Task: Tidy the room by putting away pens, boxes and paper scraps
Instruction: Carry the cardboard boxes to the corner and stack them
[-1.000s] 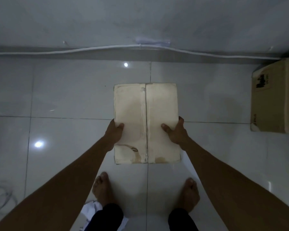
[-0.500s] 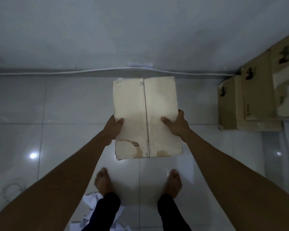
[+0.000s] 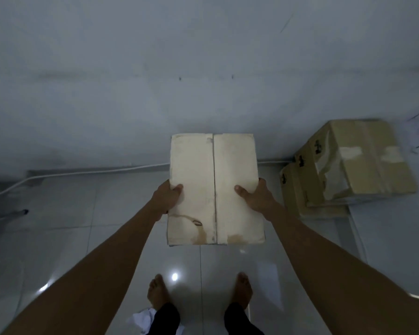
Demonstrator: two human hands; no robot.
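Observation:
A pale cardboard box [image 3: 214, 187] with a centre seam and brown stains near its close edge is held up in front of me, above the tiled floor. My left hand [image 3: 166, 198] grips its left side with the thumb on top. My right hand [image 3: 255, 198] grips the right side the same way. A crumpled white paper scrap [image 3: 142, 319] lies on the floor beside my left foot.
A stack of brown cardboard boxes [image 3: 351, 165] stands against the wall at the right. A white cable [image 3: 87, 172] runs along the base of the wall [image 3: 203, 68]. My bare feet stand on glossy tiles [image 3: 58, 238].
The box has been lifted higher in both hands and my view has tilted up and to the right, bringing more of the wall and the box stack into sight.

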